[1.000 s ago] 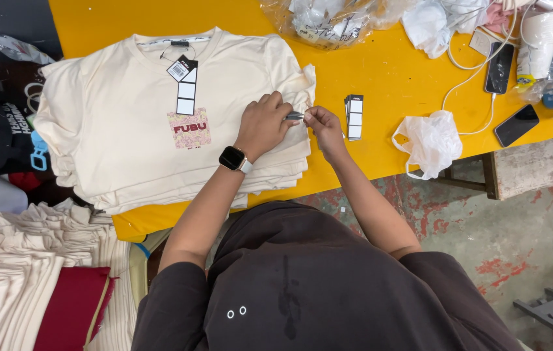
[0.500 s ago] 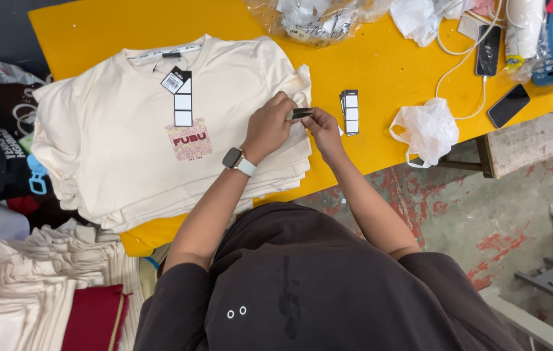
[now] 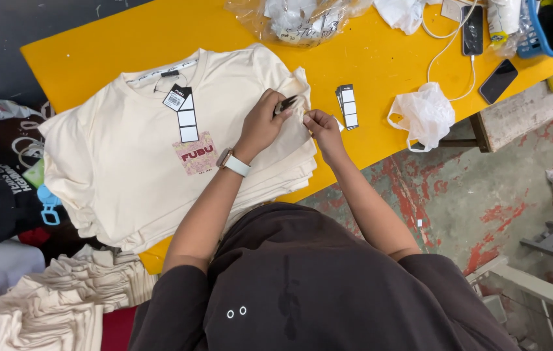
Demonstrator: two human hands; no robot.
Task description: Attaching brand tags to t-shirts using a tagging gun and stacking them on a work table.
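**Fixing something at the sleeve edge of the top shirt**

The left hand [image 3: 262, 123] is closed around a small dark tool [image 3: 287, 104], whose tip points to the sleeve edge [image 3: 301, 84] of the cream T-shirt [image 3: 127, 162]. The right hand [image 3: 320, 125] pinches the fabric just beside that tip, fingers narrow; what it holds besides cloth I cannot tell. The shirt lies on top of a stack of the same shirts, on the yellow table [image 3: 367, 58].

To do this step well, I think the right hand should keep the cloth tight and only one layer between the fingers, so the tool does not catch the shirts under it. A small pile of hang tags [image 3: 347, 106] lies near, right of the hands; one tag [image 3: 182, 110] already hangs at the collar.
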